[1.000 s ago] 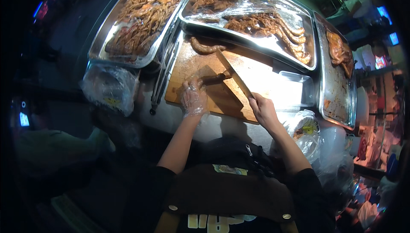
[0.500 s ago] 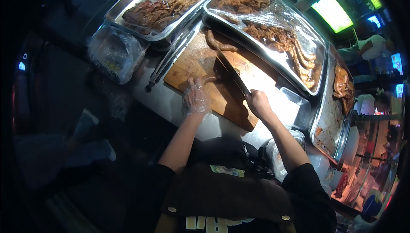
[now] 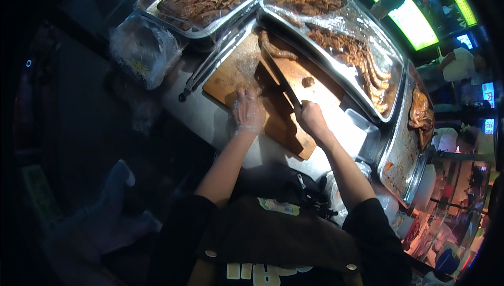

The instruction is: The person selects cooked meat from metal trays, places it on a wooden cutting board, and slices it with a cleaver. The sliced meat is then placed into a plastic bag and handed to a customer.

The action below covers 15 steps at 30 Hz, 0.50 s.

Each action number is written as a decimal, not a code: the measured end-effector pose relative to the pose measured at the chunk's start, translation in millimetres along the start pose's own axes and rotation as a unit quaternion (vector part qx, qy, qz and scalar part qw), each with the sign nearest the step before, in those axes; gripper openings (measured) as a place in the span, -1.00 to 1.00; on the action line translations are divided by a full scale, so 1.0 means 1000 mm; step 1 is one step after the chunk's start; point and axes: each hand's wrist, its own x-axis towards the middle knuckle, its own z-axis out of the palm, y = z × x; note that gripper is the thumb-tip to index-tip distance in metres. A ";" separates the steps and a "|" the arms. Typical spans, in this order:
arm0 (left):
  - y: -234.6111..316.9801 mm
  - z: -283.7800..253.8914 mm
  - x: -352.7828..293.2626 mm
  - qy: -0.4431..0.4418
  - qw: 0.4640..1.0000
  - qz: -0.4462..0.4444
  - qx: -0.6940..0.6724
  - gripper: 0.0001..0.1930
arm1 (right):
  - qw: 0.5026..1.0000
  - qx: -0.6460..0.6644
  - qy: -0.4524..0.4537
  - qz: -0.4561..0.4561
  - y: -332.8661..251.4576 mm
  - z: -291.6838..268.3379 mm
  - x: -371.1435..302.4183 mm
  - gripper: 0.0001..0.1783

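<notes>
**Gloved hand steadies, bare hand holds the cleaver over the board**

Low in the frame, the person's dark apron (image 3: pixel 273 244) fills the centre, with both forearms rising from it toward the counter. Left of centre, the left hand (image 3: pixel 247 112), in a thin clear glove, lies flat on the wooden cutting board (image 3: pixel 283 128), fingers spread and gripping nothing; the glove suits a hand that handles food directly. Just right of it, the bare right hand (image 3: pixel 311 119) is wrapped tight around the handle of a cleaver (image 3: pixel 281 82), whose long blade runs up and left across the board. Beyond the blade's far end lies a brown sausage-like piece of meat (image 3: pixel 275 50), with a small scrap (image 3: pixel 308 81) beside the blade. Tongs (image 3: pixel 202 73) lie along the board's left edge, within reach. Further up, steel trays (image 3: pixel 336 29) of cooked meat line the top, and a clear plastic bag (image 3: pixel 143 49) sits upper left.
</notes>
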 end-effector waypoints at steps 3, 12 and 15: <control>0.000 -0.001 0.003 -0.025 0.999 -0.024 0.003 -0.46 | 0.998 0.022 0.017 -0.064 0.001 -0.008 -0.004 -0.74; -0.002 0.000 0.008 0.005 1.000 -0.017 -0.001 -0.55 | 0.997 -0.022 0.015 -0.073 0.001 -0.002 0.008 -0.74; -0.002 0.006 0.009 -0.017 1.000 -0.022 0.005 -0.58 | 0.997 0.025 0.031 -0.073 -0.006 -0.014 0.005 -0.76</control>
